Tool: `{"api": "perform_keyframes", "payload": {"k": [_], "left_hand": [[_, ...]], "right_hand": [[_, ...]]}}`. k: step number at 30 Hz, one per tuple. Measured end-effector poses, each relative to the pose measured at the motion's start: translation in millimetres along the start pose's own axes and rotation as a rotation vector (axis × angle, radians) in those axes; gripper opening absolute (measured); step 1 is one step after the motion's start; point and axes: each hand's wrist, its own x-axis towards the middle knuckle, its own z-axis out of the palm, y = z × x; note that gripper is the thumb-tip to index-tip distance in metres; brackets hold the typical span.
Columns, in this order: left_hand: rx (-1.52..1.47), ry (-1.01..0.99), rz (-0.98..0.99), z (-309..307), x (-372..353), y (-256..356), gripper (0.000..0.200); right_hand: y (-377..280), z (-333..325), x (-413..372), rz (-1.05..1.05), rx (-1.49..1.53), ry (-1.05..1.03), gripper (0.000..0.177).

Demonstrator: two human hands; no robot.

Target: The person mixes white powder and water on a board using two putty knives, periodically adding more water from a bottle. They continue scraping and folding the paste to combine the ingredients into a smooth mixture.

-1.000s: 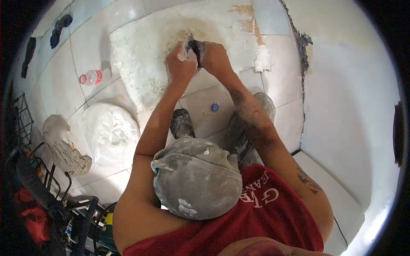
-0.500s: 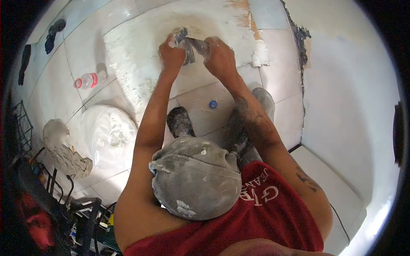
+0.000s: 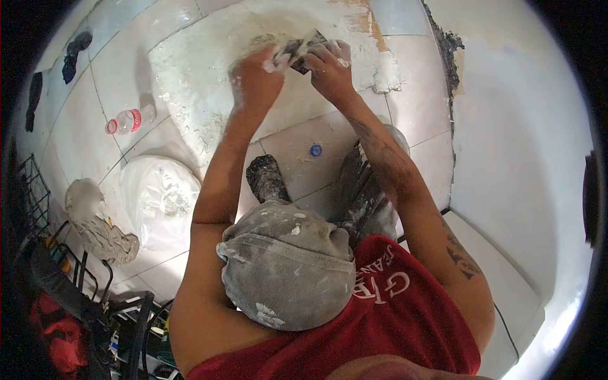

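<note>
Both hands have moved from the middle of the white plaster-smeared mixing board [image 3: 190, 82] to the upper centre of the frame. The left hand [image 3: 255, 79] and right hand [image 3: 330, 68] keep their fingers closed on dark, plaster-coated metal scraper blades [image 3: 303, 47], which meet between them over the board.

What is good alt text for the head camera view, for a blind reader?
Seen from above, a person in a grey cap bends over a plaster-smeared board on a tiled floor; the left hand and right hand hold a dark blade between them. A plastic bottle lies nearby.
</note>
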Motion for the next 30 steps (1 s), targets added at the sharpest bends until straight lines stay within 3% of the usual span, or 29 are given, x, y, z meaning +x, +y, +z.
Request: {"api": "perform_keyframes", "payload": {"k": [3,6,9,12,13,15,19,22,26,27,30], "left_hand": [[0.149,-0.193,-0.072,7.7,-3.0,8.8,0.025],[0.016,-0.136,0.027,20.7,-7.1,-7.8,0.022],[-0.106,-0.137,-0.01,28.6,-6.7,-23.6,0.021],[0.202,0.017,0.01,53.5,-10.7,-66.4,0.024],[0.112,-0.034,-0.095,38.3,-4.4,-56.2,0.025],[-0.073,-0.139,-0.303,9.8,7.4,-39.3,0.027],[0.006,0.084,-0.266,9.5,7.5,-57.9,0.023],[0.015,0.102,-0.279,2.5,7.1,-65.0,0.023],[-0.014,0.203,-0.207,0.7,11.3,-62.4,0.03],[0.034,0.095,-0.247,-16.0,19.4,-43.0,0.032],[-0.039,0.161,-0.214,-30.1,26.2,-32.3,0.03]], "right_hand": [[-3.9,-0.6,12.2,-0.083,0.089,0.02,0.018],[-5.0,2.9,15.8,-0.152,0.145,0.045,0.019],[-9.7,1.0,16.3,-0.15,0.195,0.055,0.019],[-22.8,-15.6,20.4,-0.144,0.149,0.031,0.019],[-24.7,-19.7,21.5,-0.144,0.115,0.02,0.019],[-19.7,-20.3,14.3,-0.065,0.046,0.01,0.018],[-4.3,-26.5,-0.3,0.232,-0.153,-0.062,0.018],[7.7,-26.4,-6.8,0.348,-0.031,-0.119,0.019],[8.8,-19.8,-8.4,0.173,0.064,-0.04,0.016],[6.8,-21.4,-4.4,0.252,0.053,-0.097,0.015],[3.6,-27.4,10.8,0.467,0.079,-0.177,0.015]]}}
